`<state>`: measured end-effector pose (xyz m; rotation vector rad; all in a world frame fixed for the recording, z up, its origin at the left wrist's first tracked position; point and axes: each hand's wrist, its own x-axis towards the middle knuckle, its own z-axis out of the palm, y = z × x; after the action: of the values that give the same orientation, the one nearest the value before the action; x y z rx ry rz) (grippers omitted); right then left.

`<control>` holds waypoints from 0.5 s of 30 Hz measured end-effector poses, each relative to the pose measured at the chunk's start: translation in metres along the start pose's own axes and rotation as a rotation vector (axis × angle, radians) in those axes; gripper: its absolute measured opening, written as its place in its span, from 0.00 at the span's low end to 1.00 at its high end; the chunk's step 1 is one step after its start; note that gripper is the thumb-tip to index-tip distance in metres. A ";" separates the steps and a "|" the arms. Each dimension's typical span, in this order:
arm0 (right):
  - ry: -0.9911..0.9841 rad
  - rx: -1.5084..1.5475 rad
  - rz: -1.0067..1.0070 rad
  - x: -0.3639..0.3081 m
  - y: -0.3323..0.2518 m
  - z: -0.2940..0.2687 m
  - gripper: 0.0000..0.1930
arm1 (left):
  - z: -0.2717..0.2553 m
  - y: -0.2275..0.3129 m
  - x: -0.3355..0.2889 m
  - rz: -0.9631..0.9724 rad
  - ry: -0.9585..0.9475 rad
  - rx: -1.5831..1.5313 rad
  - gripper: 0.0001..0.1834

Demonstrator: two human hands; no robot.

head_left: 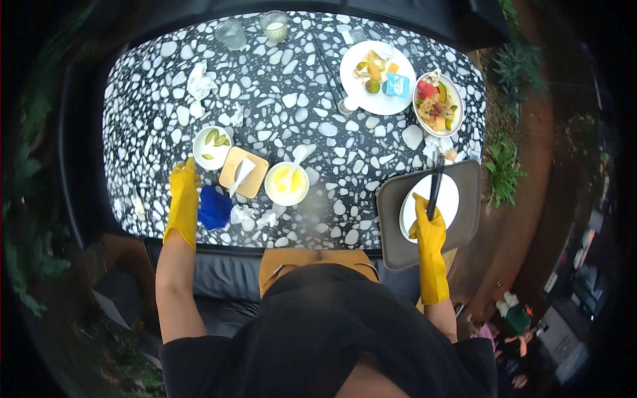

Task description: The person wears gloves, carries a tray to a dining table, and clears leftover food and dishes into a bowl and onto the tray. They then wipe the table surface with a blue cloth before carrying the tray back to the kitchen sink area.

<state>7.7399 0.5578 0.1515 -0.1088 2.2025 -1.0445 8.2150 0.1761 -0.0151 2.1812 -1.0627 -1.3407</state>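
My left hand (185, 176), in a yellow rubber glove, hovers at the near left side of a small white bowl (200, 160) with green slices in it. Its fingers are loosely apart and hold nothing that I can see. My right hand (427, 222), gloved the same way, grips black tongs (436, 182) over a white oval plate (448, 199). That plate lies on a brown tray (470, 192) overhanging the table's near right edge. The tongs' tips reach crumpled tissue (438, 146) beyond the tray; whether they pinch it I cannot tell.
A wooden square dish (227, 174), a bowl of yellow food (271, 197), a blue cloth (215, 207) and crumpled tissues (243, 217) lie near my left hand. Farther back are a plate of leftovers (355, 56), a filled bowl (458, 99) and two glasses (231, 34).
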 end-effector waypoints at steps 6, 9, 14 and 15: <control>0.133 -0.188 0.080 -0.056 -0.019 0.033 0.14 | 0.066 0.018 0.042 -0.185 -0.227 -0.100 0.22; 0.111 -0.137 0.137 -0.058 -0.020 0.028 0.15 | 0.070 0.037 0.038 -0.144 -0.103 -0.126 0.21; -0.194 -0.250 0.136 -0.051 -0.098 0.034 0.20 | 0.071 0.128 -0.007 0.167 -0.390 -0.264 0.30; -0.261 -0.238 0.127 -0.050 -0.119 0.036 0.22 | 0.073 0.148 -0.024 0.249 -0.472 -0.251 0.32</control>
<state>7.7755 0.4715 0.2471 -0.1972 2.0561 -0.6559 8.0845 0.1037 0.0596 1.5321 -1.2015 -1.8008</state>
